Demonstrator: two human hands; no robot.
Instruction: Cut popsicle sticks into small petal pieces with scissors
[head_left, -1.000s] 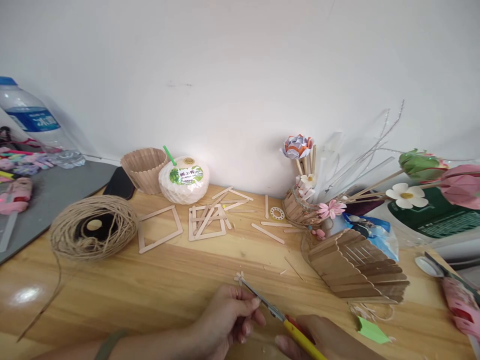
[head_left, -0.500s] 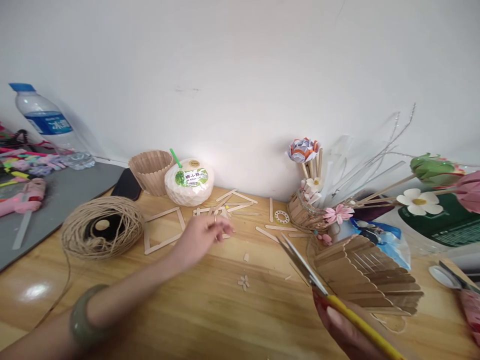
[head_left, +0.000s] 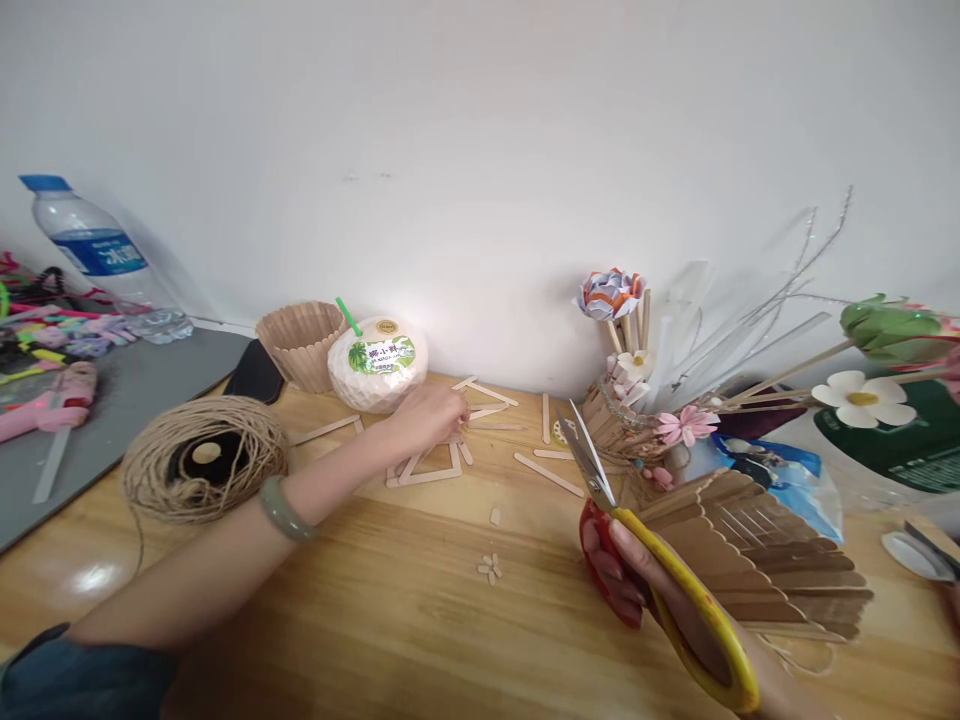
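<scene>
Two hands are working at once: the left hand [head_left: 433,411] is reaching into the loose craft sticks [head_left: 424,463], the right hand [head_left: 660,590] is gripping yellow-handled scissors [head_left: 637,540].

Its left grip is closing over the pile just in front of the coconut drink [head_left: 377,362], though I cannot tell whether a stick is pinched yet; picking one flat, pale stick cleanly, without scattering the glued frames beside it, seems the careful way. The right grip is clenching the scissors, blades together and pointing up, well right of the coconut drink, near the stick fan [head_left: 757,560] on the bench [head_left: 360,610].
</scene>
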